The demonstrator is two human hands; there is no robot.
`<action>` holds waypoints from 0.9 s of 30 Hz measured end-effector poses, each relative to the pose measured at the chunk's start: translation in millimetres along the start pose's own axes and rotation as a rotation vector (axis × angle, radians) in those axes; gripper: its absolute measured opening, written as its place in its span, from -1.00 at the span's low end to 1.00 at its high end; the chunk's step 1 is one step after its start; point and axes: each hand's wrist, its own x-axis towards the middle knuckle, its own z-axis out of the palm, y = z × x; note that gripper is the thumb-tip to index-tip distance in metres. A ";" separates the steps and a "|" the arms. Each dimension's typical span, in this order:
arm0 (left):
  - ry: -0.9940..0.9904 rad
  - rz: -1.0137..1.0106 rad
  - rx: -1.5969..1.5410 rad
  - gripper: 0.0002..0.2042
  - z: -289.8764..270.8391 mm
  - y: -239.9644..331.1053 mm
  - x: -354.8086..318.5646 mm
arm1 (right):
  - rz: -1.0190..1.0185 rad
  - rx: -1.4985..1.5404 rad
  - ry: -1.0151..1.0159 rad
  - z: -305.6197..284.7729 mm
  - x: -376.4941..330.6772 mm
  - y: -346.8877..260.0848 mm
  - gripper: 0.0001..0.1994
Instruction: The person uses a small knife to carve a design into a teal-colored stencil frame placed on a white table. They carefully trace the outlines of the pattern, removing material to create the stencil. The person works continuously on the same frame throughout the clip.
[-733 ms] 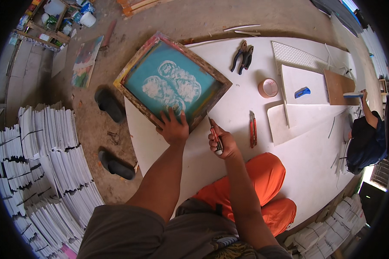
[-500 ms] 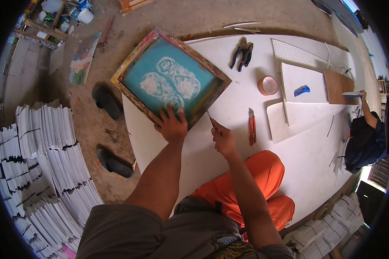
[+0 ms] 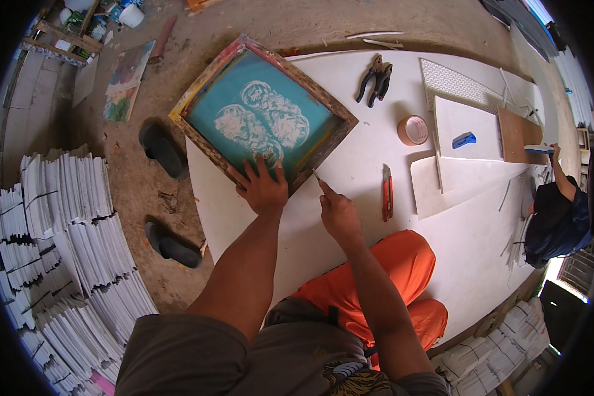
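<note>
Broadly, a large white sheet covers the floor from centre out to three o'clock, with bare dirt floor running from nine to twelve o'clock. Stacks of white paper crowd the rim at eight o'clock. On the sheet's upper left corner, at about eleven o'clock from centre, sits a wooden-framed printing screen, turned like a diamond, its teal mesh showing pale rounded designs.

Both forearms rise from the lower edge, nearly parallel, elbows bent. The left hand lies flat with fingers spread, palm down on the screen's lower frame edge, fingertips reaching onto the mesh. Just to its three o'clock, the right hand is curled in a loose fist, pinching a thin pointed tool whose tip stands beside the frame's lower right edge; whether it touches the wood I cannot tell. Orange trousers lie below that wrist.

A pair of dark sandals sits on the dirt at nine o'clock. Black pliers lie at one o'clock, a tape roll at two o'clock, and a red utility knife near the right hand's three o'clock. Another person in dark clothes works at the rim, three o'clock.
</note>
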 end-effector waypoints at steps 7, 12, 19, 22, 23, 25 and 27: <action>0.022 0.012 0.003 -0.31 -0.1 1.4 -0.9 | 0.068 -0.056 -0.110 -4.8 2.8 -1.2 -0.55; 0.097 0.039 -0.003 -0.33 5.2 -1.2 -1.5 | 0.101 -0.114 -0.161 -14.1 4.4 -16.2 -0.56; 0.146 0.068 0.004 -0.35 8.7 -0.7 -2.9 | 0.182 0.086 -0.159 -3.7 7.1 -11.8 -0.57; 0.150 0.061 -0.009 -0.35 9.2 -1.8 -2.2 | 0.191 0.004 -0.128 0.2 3.6 -21.5 -0.59; 0.157 0.064 -0.001 -0.35 12.8 -3.8 -1.6 | 0.165 -0.093 -0.106 3.8 1.5 -23.0 -0.59; 0.162 0.071 0.006 -0.35 13.6 -3.7 -1.7 | 0.164 -0.033 -0.088 8.5 1.3 -16.5 -0.59; 0.158 0.080 0.001 -0.36 9.8 0.2 -3.1 | 0.212 0.280 -0.091 12.4 7.9 -0.3 -0.59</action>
